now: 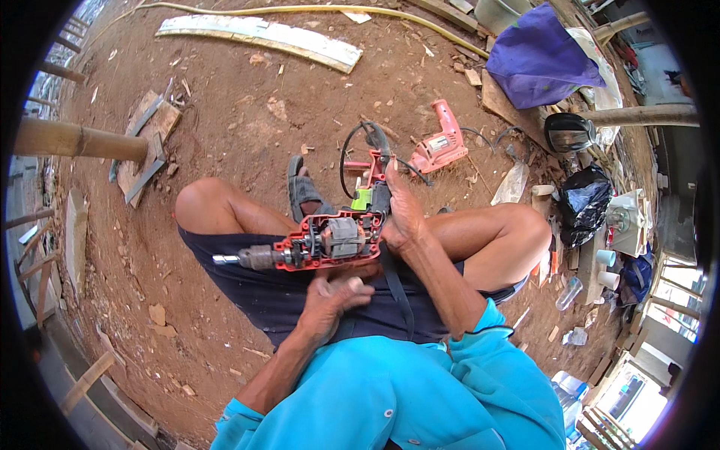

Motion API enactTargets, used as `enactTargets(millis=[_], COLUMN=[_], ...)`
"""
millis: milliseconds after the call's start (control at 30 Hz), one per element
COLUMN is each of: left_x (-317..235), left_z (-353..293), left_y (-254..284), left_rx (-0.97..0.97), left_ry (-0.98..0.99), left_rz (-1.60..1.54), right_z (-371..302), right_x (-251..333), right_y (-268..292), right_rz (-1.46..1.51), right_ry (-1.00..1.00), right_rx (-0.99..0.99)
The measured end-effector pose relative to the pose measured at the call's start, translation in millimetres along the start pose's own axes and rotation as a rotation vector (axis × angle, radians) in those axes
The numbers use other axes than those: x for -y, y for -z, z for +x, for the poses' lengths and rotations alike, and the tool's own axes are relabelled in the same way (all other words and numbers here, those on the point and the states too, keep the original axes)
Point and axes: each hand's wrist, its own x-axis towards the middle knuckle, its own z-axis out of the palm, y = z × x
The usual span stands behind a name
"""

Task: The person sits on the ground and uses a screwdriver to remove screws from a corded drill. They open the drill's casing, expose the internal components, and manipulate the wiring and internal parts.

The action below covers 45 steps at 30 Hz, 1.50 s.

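Observation:
An electric drill [346, 238] lies across above my lap with one side of its red housing off, baring the copper windings, the grey motor core and the gears. Its metal chuck [259, 257] points left. My right hand [403, 214] is closed around the handle end, where a black cord loops out. Below the motor, my left hand [330, 304] holds the drill's underside; some of its fingers are hidden by the housing. Bright green shows on a part [361, 199] by the handle. On the dirt beyond lies a red drill-shaped housing [439, 142].
A purple cloth [544, 56] hangs at the far right, near a black plastic bag [587, 204]. Wood pieces [150, 146] lie at the left by a bamboo pole [82, 141]. A long white board [259, 37] and a yellow hose [315, 10] stretch across the far ground.

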Motion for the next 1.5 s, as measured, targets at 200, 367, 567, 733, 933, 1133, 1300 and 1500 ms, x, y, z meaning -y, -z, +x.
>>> enactTargets(millis=[200, 367, 567, 733, 933, 1133, 1300, 1500], left_x=[-33.6, -71.4, -95.8, -93.7, -90.3, -93.7, -94.0, -96.5], left_z=[57.6, 87.2, 110.7, 108.3, 105.2, 114.5, 120.0, 122.7], left_y=[-2.5, 16.7, 53.7, 63.2, 37.4, 45.5, 43.2, 43.9], left_rx=[-0.022, 0.162, 0.079, 0.159, 0.083, 0.107, 0.116, 0.121], left_ry=[-0.644, -0.567, -0.408, -0.223, -0.155, -0.104, -0.083, -0.040], left_rz=[-0.081, -0.338, -0.323, -0.163, 0.137, 0.113, 0.106, 0.155], right_z=[-18.3, -23.2, -79.9, -80.0, -14.5, -11.0, -12.8, -13.2], right_x=[-30.1, -47.5, -13.3, 49.7, 45.6, 44.9, 44.2, 40.5], right_y=[-36.3, -33.4, 12.1, -30.7, -8.0, -3.6, -3.0, 3.8], right_rz=[0.299, 0.220, -0.781, -1.383, -1.683, -1.501, -1.416, -1.250], right_ry=[0.113, 0.211, 0.014, 0.329, 0.285, -0.139, -0.176, -0.322], right_rx=[-0.081, 0.019, -0.057, -0.021, 0.414, 0.425, 0.419, 0.363])
